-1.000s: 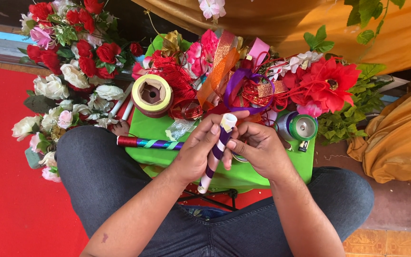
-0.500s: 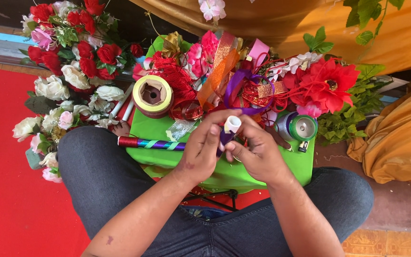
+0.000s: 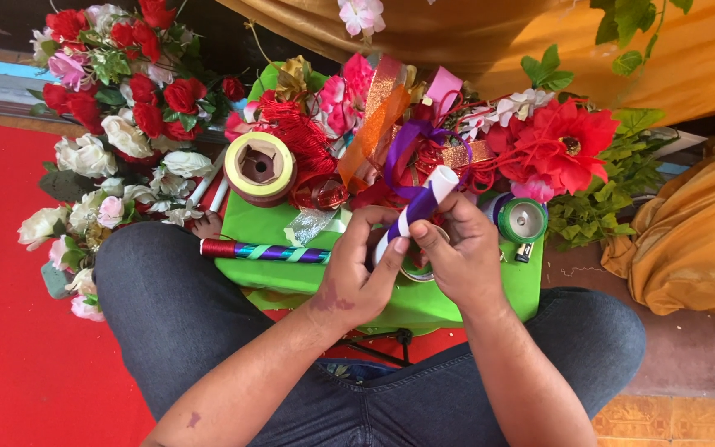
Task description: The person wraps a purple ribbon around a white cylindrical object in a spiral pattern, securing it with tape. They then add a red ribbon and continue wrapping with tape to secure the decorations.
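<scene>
In the head view, the left hand (image 3: 356, 277) and the right hand (image 3: 457, 252) met over the near edge of the green bench (image 3: 291, 269), both closed in a grip on a white tube (image 3: 417, 207) partly wound with purple ribbon, tilted up toward the far right. Left of the hands a stick wrapped in purple and green ribbon (image 3: 265, 251) lay on the bench. A yellow tape roll (image 3: 259, 168) stood farther left, a green spool (image 3: 522, 220) just right of the right hand.

Green box (image 3: 279, 269): tape roll (image 3: 260, 167), wrapped stick (image 3: 265, 251).
</scene>
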